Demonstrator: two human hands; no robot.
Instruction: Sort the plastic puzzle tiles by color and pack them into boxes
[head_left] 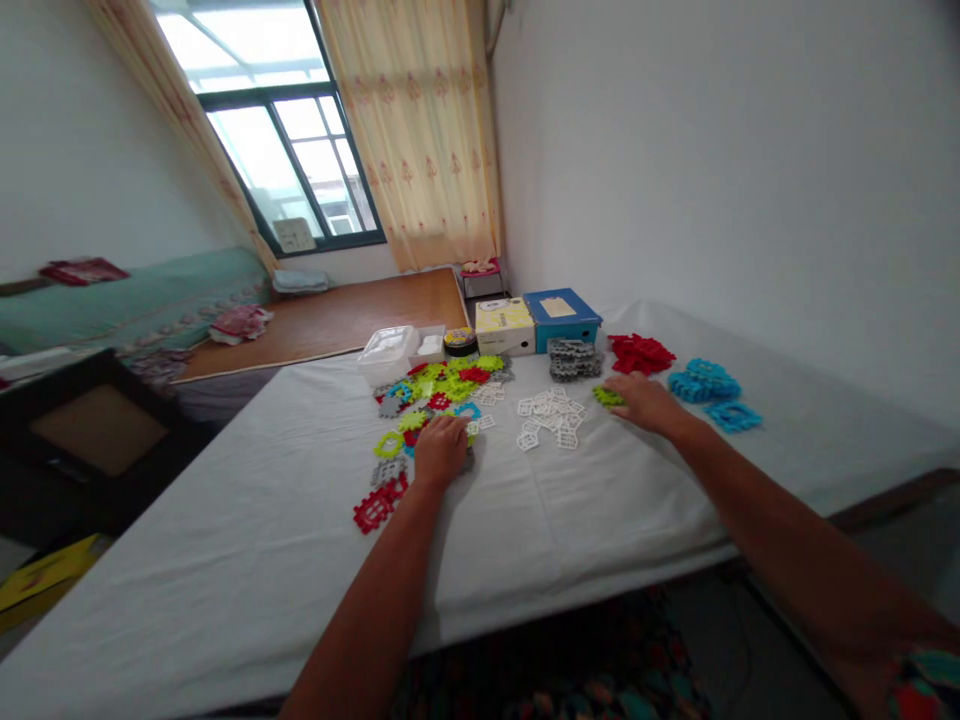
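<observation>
The right hand (641,403) touches a green piece (607,396) near white pieces (553,410) on the worktop (255,520), seemingly setting it down, as the left hand (441,448) covers mixed-colour pieces (452,384); whether either grips cannot be told, and the next move likely calls for release

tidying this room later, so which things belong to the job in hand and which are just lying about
Job in hand:
left hand, among mixed plastic pieces
right hand, at a lime-green piece
white pieces, gray stack, red pile, blue pile

Seemingly just lying about:
blue box
yellow-and-white box
round container
light-blue bundle below the window
</observation>
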